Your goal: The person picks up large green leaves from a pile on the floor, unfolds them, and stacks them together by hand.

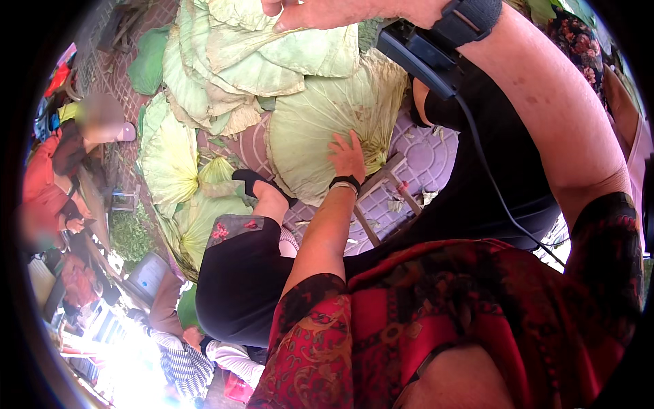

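My left hand (349, 157) rests, fingers spread, on a broad pale green lotus leaf (311, 128) with radiating veins. The leaf lies on paving between my feet, its yellowish centre to the right of that hand. Farther from me, a layered stack of lotus leaves (235, 61) has dry, browned edges. My right hand (327, 13) is over this stack at the top rim of the view. Part of it is cut off, so whether it grips a leaf edge is unclear. A black device (419, 56) is strapped at my right wrist, trailing a cable.
More lotus leaves (168, 153) spread at the left beside my foot. A low wooden stool frame (380, 204) stands near my legs on patterned paving (424, 148). People sit at the left, one in a red top (41, 179). A grey bucket (148, 276) is near them.
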Available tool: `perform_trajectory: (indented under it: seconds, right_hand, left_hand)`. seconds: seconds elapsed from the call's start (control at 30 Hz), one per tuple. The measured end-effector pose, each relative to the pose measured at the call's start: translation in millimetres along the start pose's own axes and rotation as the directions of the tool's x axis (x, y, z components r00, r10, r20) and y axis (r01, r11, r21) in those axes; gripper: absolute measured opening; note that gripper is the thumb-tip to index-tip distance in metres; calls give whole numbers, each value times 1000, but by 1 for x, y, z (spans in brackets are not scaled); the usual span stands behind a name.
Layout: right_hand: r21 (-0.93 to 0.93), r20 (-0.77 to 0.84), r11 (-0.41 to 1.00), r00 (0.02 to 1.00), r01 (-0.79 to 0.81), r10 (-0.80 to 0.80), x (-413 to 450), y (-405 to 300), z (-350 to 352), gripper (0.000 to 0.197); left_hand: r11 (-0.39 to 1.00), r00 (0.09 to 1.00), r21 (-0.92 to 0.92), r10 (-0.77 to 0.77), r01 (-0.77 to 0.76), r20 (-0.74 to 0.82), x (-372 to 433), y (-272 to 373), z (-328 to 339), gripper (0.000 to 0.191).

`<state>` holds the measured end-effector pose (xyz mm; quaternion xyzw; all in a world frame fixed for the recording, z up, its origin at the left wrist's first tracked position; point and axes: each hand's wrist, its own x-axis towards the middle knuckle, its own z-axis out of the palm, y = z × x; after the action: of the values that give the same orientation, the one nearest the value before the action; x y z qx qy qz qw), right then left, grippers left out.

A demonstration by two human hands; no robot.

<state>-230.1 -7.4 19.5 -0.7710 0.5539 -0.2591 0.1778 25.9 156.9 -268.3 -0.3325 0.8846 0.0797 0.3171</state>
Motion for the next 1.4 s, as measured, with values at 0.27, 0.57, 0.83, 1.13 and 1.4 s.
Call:
perform_trajectory:
  seconds: [0.27,0.57,0.83,1.13,1.4]
  right_hand:
    - [-140,227,990,974,11,21,5,-6,9,24]
    - [44,295,999,955,14,-26,-2,-17,17,24]
    - [289,80,940,983,-182,166,11,-56,34,52]
    - [746,151,603,953,-283,261,30,-73,43,75]
    - [781,448,333,846,-527,288,30,-72,31,57]
  left_hand:
    - [974,971,-133,160,-185,-175,-7,-22,14,60]
    - [496,945,-829,306,-259,-112,-18,-125,-146,48]
    - [-238,986,-963,74,-130,-151,-108,-175,-280,46]
    - [-132,783,-775,-185,-618,-594,-95,-154,-283,58]
    - [-337,885,-819,-150,-465,-441,-100,-162,-283,58]
